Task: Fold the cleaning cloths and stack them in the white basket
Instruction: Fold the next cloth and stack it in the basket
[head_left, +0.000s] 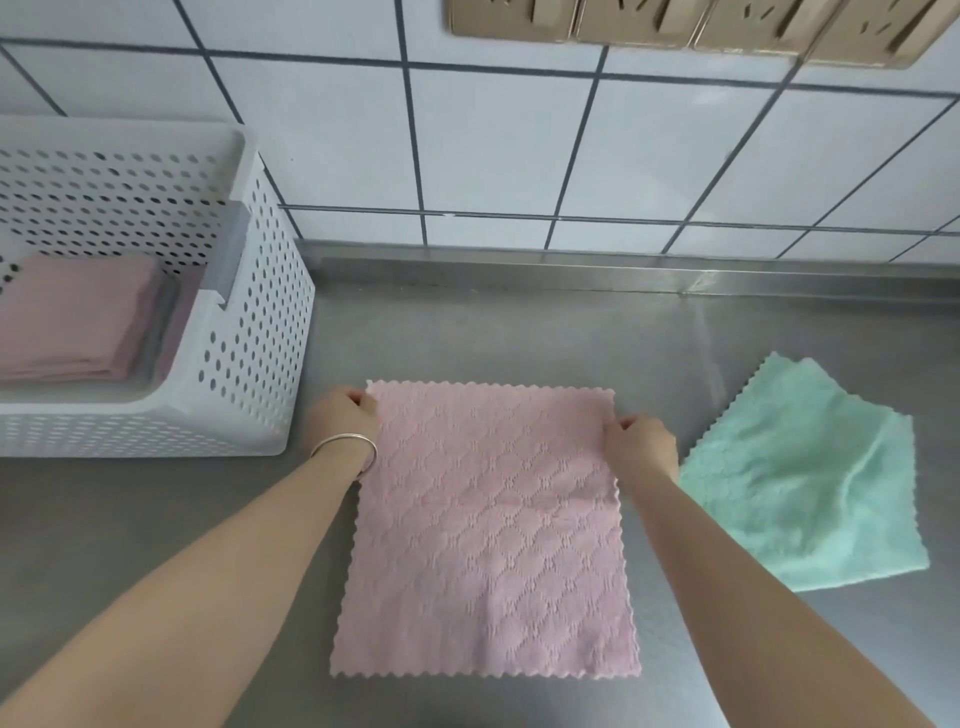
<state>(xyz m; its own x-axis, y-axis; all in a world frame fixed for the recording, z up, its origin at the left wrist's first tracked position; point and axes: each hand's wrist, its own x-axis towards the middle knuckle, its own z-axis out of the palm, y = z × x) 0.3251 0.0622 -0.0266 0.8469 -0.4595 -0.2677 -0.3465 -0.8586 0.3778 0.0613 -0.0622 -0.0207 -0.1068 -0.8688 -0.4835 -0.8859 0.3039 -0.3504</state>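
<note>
Pink cloth (485, 530) flat on table (519, 338), left hand (345, 415) and right hand (639, 441) each pinching a far corner: pull both evenly toward near edge, align corners, then stack in white basket (260, 291).

Counter, tiled wall and wall fitting

A grey steel counter (519, 332) is backed by a wall of white tiles (498, 140) with dark grout; a tan slotted fitting (691, 26) is mounted at the wall's top edge, partly cropped. A silver bangle (345, 448) is worn at one wrist.
</note>
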